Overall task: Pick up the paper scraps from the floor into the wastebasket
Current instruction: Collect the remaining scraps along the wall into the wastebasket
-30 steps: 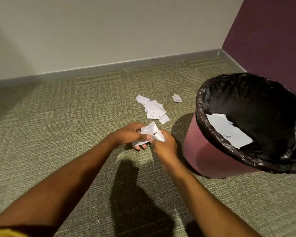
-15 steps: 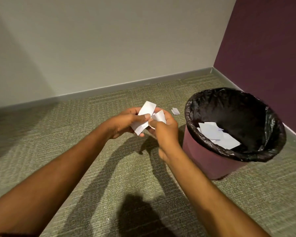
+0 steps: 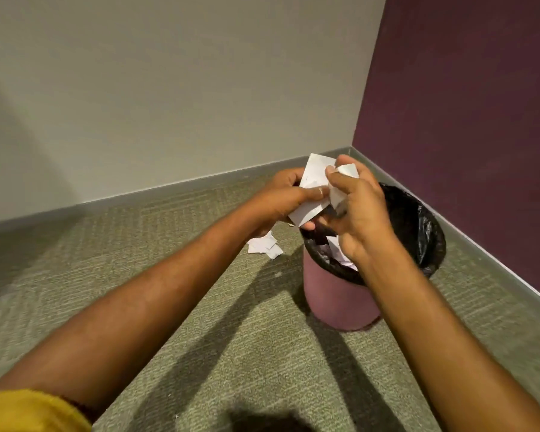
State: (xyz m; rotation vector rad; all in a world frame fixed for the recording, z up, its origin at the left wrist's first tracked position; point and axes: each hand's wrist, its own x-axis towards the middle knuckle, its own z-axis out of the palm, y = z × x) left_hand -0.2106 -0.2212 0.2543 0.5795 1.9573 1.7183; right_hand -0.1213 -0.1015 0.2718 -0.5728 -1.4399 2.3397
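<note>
- Gripping one bunch of white paper scraps (image 3: 314, 179) with both hands, held in the air above the near-left rim of the wastebasket (image 3: 337, 302).
- left hand (image 3: 286, 198): thumb laid across the front of the biggest sheet, fingers curled behind it, clamped on the paper.
- right hand (image 3: 363, 213): fingers curled round the smaller crumpled pieces on the bunch's right side, right next to the left thumb.
- Piece count in the bunch: can't tell, the hands cover most of it.
- Wastebasket is mauve and upright on the carpeted floor (image 3: 184, 307), lined with a black bag (image 3: 418, 219) folded over the rim. It sits near the room corner, close to the purple wall (image 3: 465, 104).
- White scraps in the basket (image 3: 335, 247): only a sliver shows, since the right hand and forearm block the near half of the opening.
- Loose pile of scraps (image 3: 265, 244) on the floor, just left of the basket and not touching it. The left wrist hides its far edge, so it's probably bigger than what shows.
- Grey baseboard (image 3: 169, 190) runs along the foot of the beige wall (image 3: 169, 88) and continues under the purple one.
- Yellow sleeve (image 3: 28, 410) at bottom left, on the left arm.
- Arm shadows fall across the carpet toward the basket.
</note>
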